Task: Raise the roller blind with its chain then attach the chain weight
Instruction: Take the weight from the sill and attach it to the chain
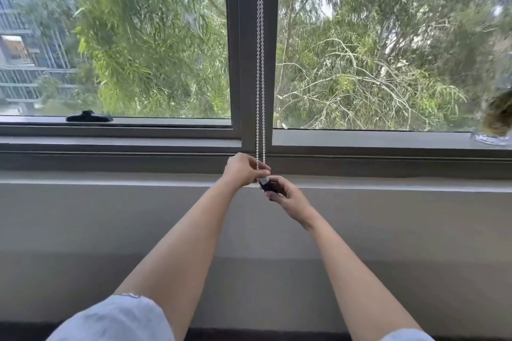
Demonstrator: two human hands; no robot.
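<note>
A white bead chain hangs in two strands down the grey window post at the centre. My left hand pinches the chain's lower end just above the sill. My right hand sits right below it and grips a small black chain weight with a white top, held against the bottom of the chain loop. The roller blind itself is out of view above the frame; both window panes show uncovered.
A grey sill ledge runs the full width below the window. A black window latch sits on the left frame. A glass dish with a brownish plant stands on the sill at the far right.
</note>
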